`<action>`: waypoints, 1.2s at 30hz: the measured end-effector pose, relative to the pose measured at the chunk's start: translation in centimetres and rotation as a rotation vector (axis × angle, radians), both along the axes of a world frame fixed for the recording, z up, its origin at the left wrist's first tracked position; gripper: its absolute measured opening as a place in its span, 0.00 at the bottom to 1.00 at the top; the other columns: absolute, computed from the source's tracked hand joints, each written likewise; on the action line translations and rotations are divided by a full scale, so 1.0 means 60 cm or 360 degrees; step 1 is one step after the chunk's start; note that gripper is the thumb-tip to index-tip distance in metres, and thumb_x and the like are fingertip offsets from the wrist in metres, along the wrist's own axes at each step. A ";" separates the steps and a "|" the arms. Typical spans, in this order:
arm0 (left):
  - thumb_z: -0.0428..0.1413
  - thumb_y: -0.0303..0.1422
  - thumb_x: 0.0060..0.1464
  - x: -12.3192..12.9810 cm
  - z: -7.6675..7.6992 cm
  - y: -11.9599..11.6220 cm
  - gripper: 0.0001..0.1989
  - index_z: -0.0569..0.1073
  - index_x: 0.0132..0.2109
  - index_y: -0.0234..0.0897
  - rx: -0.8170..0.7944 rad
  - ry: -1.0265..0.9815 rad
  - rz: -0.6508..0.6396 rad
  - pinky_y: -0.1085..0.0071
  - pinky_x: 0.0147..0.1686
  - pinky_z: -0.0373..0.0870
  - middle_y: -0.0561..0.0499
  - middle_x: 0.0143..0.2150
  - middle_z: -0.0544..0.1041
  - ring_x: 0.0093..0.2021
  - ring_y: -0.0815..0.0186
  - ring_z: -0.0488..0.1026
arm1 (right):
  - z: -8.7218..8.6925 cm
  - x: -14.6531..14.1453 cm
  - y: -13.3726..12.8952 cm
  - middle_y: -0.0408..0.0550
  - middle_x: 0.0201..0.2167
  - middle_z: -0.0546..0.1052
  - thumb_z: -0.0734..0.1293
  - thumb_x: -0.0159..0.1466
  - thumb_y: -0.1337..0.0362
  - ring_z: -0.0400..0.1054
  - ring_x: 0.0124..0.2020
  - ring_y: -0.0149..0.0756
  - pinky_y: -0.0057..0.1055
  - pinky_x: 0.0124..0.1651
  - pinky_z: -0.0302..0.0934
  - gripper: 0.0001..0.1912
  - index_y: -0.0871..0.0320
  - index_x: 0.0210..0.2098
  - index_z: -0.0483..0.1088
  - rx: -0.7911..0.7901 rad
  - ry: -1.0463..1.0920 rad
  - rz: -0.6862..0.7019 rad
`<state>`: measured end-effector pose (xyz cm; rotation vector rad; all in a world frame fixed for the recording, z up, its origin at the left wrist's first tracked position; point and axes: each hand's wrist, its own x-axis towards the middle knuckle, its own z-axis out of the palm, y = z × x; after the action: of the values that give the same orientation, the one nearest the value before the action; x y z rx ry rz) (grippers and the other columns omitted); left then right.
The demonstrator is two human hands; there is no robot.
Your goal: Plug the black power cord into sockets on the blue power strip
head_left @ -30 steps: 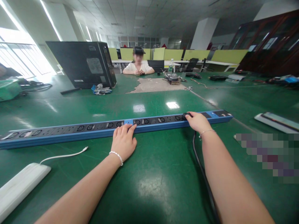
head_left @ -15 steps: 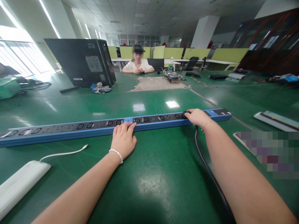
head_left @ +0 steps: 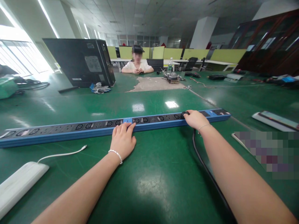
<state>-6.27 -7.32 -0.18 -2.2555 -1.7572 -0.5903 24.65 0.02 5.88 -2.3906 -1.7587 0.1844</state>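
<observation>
A long blue power strip (head_left: 77,136) with black sockets lies across the green table. My left hand (head_left: 123,140) rests on its near edge around the middle, fingers extended over the rim and the thumb apart. Toward the strip's right end, my right hand (head_left: 195,118) grips a black plug (head_left: 184,115) at the socket face. My fingers partly cover the plug, so how deep it sits in the socket cannot be seen. From beneath this hand a black cable (head_left: 203,161) runs down over the table toward me.
A white power bank-like block (head_left: 25,177) with a short white cable (head_left: 62,153) lies at left. Behind stand a black computer case (head_left: 79,62) and gloves (head_left: 100,88). A person (head_left: 137,65) sits opposite, near a bottle (head_left: 170,64). Flat items, including a pale slab (head_left: 275,120), lie right.
The whole view has shifted very slightly. Both hands keep their places on the power strip, and my right hand still holds the plug.
</observation>
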 end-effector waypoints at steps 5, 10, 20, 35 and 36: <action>0.49 0.32 0.51 0.001 0.000 0.000 0.25 0.64 0.58 0.39 -0.0002 -0.0012 0.0002 0.55 0.59 0.53 0.44 0.55 0.68 0.57 0.56 0.61 | -0.011 -0.012 -0.021 0.58 0.45 0.74 0.54 0.63 0.56 0.68 0.47 0.47 0.40 0.47 0.60 0.23 0.57 0.51 0.68 0.0044 -0.0061 -0.0094; 0.48 0.32 0.51 0.001 0.000 -0.001 0.25 0.64 0.58 0.38 0.0010 -0.0017 -0.0007 0.55 0.59 0.53 0.44 0.55 0.68 0.57 0.56 0.61 | -0.014 -0.005 -0.023 0.60 0.51 0.69 0.55 0.62 0.53 0.64 0.52 0.49 0.40 0.50 0.58 0.23 0.58 0.50 0.69 0.0192 -0.0177 -0.0027; 0.48 0.32 0.51 0.000 -0.001 -0.001 0.25 0.64 0.58 0.39 0.0010 -0.0016 -0.0006 0.56 0.59 0.52 0.45 0.55 0.68 0.57 0.56 0.61 | -0.032 0.006 -0.025 0.55 0.49 0.74 0.56 0.61 0.53 0.68 0.49 0.45 0.35 0.48 0.59 0.25 0.57 0.51 0.69 0.0312 0.0174 -0.0064; 0.48 0.32 0.51 0.000 0.000 -0.001 0.25 0.64 0.58 0.39 0.0009 -0.0025 -0.0013 0.56 0.59 0.52 0.45 0.55 0.68 0.57 0.56 0.61 | -0.017 0.025 -0.016 0.53 0.47 0.75 0.55 0.60 0.46 0.69 0.48 0.48 0.36 0.44 0.61 0.27 0.53 0.49 0.72 0.0114 0.0024 -0.0050; 0.48 0.32 0.51 -0.001 -0.001 -0.001 0.25 0.64 0.58 0.39 0.0012 -0.0024 -0.0013 0.56 0.59 0.52 0.45 0.55 0.68 0.57 0.56 0.61 | -0.015 0.024 -0.016 0.54 0.47 0.75 0.55 0.60 0.46 0.69 0.48 0.48 0.36 0.44 0.61 0.27 0.53 0.49 0.72 0.0104 0.0006 -0.0044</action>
<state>-6.30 -7.38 -0.22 -2.2603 -1.7506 -0.6161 26.11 -0.92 4.97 -2.3654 -1.7021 0.1257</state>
